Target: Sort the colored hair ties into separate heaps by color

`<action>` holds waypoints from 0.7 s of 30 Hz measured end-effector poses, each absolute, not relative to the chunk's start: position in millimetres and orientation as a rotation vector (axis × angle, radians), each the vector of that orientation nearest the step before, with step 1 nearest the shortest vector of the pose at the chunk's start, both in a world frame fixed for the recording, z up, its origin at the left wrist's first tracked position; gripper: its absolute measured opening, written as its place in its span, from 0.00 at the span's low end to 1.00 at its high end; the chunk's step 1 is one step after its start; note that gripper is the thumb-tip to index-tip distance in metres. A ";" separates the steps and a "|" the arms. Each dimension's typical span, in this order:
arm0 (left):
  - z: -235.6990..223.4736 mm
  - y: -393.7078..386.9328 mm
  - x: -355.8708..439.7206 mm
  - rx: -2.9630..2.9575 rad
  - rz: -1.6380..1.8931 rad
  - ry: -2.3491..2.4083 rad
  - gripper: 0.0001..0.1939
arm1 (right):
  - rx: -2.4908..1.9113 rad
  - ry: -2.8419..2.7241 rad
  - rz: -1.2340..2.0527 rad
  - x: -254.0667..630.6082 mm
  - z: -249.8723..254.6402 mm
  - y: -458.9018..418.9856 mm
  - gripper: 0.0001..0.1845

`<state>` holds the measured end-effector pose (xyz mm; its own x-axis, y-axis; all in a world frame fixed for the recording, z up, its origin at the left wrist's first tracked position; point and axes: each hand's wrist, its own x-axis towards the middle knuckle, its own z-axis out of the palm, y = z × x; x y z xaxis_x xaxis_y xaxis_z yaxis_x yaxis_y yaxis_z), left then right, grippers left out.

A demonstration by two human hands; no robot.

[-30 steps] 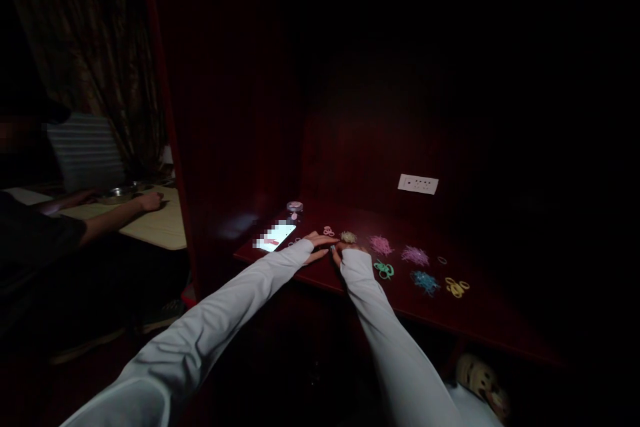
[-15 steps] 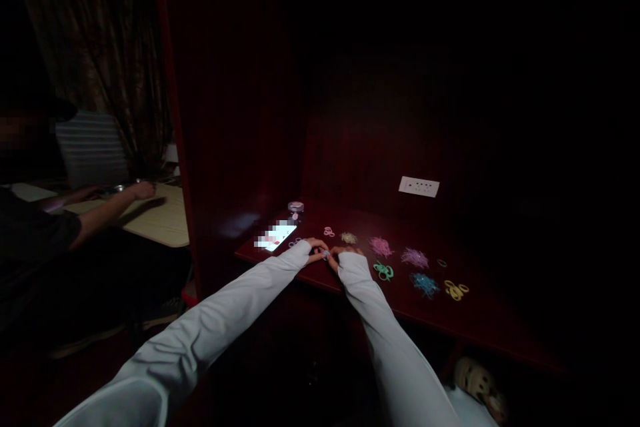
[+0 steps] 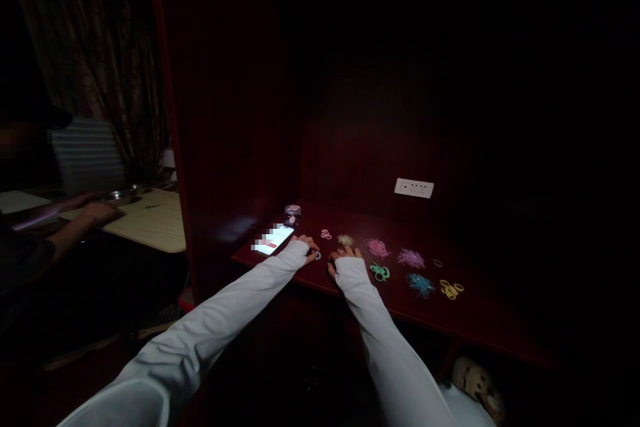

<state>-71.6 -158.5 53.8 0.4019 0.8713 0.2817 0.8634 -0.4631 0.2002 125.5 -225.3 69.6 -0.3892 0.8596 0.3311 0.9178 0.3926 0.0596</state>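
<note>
My left hand (image 3: 306,247) is near the table's front edge, its thumb and a finger closed on a small pale blue hair tie (image 3: 317,255). To its right, my right hand (image 3: 344,257) is apart from it, palm down with fingers spread and nothing visible in them. Green hair ties (image 3: 379,272) lie just right of that hand. Behind the hands are pink hair ties (image 3: 326,234) and a pile of pale yellow rubber bands (image 3: 345,240). Further right are piles of pink rubber bands (image 3: 378,248), purple rubber bands (image 3: 411,258) and blue rubber bands (image 3: 420,284).
A lit phone (image 3: 274,239) lies left of my left hand, with a small clear jar (image 3: 293,215) behind it. Yellow hair ties (image 3: 451,289) sit at the right. A dark red partition (image 3: 225,113) separates a person at a light table (image 3: 155,220).
My hands were together at the pale blue hair tie and have moved apart. The left one keeps the tie; the right one has let go and spread its fingers.
</note>
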 end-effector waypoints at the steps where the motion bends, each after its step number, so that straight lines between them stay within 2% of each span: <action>1: 53.5 -160.0 -72.3 2.628 0.563 1.616 0.13 | -1.571 -2.421 -0.352 126.1 69.1 -225.0 0.18; 9: 46.0 -176.5 -100.1 2.573 0.860 1.686 0.15 | -1.461 -2.515 -0.418 129.1 55.5 -215.2 0.20; 16: 13.5 -178.1 -120.8 2.491 1.013 1.752 0.17 | -1.545 -2.526 -0.316 124.6 43.4 -205.7 0.23; 21: 2.1 -169.3 -124.6 2.509 1.075 1.543 0.14 | -1.542 -2.468 -0.370 125.2 37.7 -204.9 0.23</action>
